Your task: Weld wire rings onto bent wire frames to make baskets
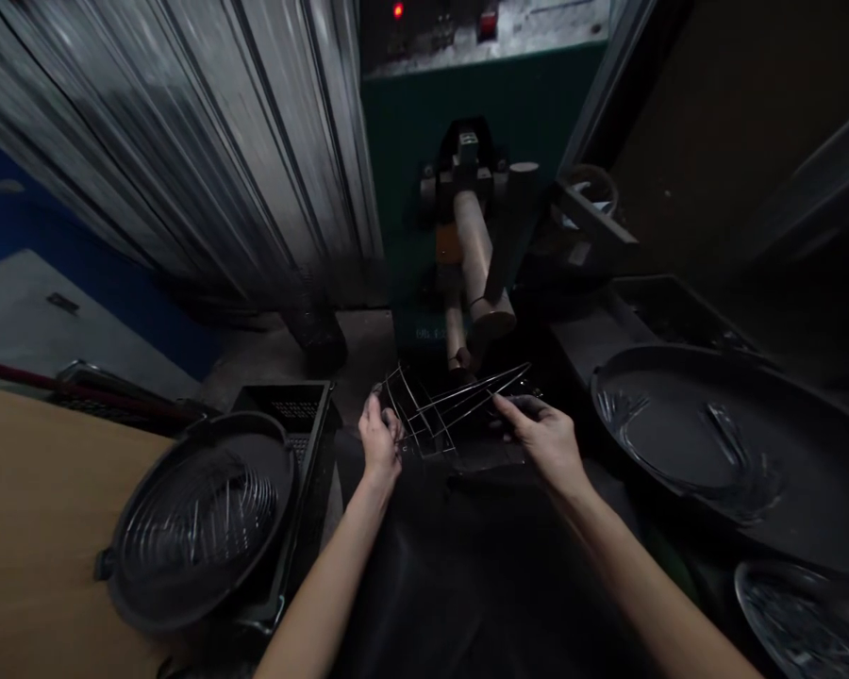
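A small wire frame (444, 407) of thin metal rods is held between both hands in front of a dark green machine (467, 141). My left hand (380, 441) grips its left end with fingers closed round the rods. On the right side, my right hand (543, 434) pinches the frame's long wires. Just behind the frame, the machine's pale cylindrical arm (482, 264) points down toward it.
A round black tub (202, 523) holding several wire pieces sits at lower left on a black crate (298, 410), beside a wooden board (35, 528). A wide black pan (732, 453) with a few wire pieces lies at right. Corrugated metal sheeting (205, 141) stands behind.
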Motion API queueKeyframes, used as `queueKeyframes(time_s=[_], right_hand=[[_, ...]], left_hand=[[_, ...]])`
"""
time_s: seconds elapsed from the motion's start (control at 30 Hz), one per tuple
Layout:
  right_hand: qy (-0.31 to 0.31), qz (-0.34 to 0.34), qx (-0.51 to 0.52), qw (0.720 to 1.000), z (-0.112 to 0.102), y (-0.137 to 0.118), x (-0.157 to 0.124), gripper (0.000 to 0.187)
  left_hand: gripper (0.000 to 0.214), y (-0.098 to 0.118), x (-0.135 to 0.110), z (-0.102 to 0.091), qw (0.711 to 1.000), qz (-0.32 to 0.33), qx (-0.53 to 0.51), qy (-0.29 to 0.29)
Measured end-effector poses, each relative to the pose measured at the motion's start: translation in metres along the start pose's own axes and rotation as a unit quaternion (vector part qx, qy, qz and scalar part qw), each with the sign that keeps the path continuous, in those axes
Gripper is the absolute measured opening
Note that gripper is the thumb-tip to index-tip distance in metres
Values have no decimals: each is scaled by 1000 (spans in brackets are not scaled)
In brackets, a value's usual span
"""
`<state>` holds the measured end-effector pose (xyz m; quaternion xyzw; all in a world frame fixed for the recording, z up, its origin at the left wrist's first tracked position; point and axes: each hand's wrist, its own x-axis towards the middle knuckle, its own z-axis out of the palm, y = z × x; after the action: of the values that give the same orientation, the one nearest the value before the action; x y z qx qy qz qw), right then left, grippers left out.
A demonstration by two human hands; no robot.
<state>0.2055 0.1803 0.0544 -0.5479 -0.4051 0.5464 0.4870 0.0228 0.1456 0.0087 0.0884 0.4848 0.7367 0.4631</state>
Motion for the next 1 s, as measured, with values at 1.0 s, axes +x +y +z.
queueKeyframes(time_s=[1.0], right_hand=[[30, 132, 201, 970, 27, -7, 1, 38]], left_hand=[[21, 10, 13, 19, 993, 3, 114, 10]])
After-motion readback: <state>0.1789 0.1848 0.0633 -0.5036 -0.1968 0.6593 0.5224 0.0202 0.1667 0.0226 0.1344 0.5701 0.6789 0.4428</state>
